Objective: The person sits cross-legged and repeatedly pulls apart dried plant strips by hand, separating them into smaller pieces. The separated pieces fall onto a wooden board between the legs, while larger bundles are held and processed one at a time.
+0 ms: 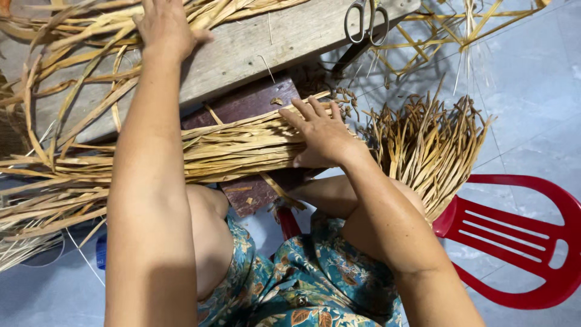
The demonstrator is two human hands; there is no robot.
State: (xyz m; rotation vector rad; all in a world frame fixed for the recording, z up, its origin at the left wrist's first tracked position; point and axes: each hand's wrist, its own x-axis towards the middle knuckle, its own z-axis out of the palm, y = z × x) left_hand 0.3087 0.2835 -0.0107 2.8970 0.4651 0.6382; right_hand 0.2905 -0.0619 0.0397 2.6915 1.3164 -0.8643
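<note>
Dry, straw-coloured reeds [242, 148] are lying in a thick bundle across a dark wooden block [254, 106], and the right hand [321, 136] is pressing flat on them, fingers spread, not gripping. The left hand [166, 27] is reaching up onto a grey plank [266, 39], resting palm-down on loose reed strips [78, 42] with fingers open. Scissors [366, 21] are lying at the plank's far end. Beside the person's knee a red plastic chair [520, 242] is holding another reed bundle [423, 142].

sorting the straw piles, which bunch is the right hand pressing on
The right hand presses flat on the tied bundle lying across the dark board. The left hand is on the loose strands farther up the bench.
</note>
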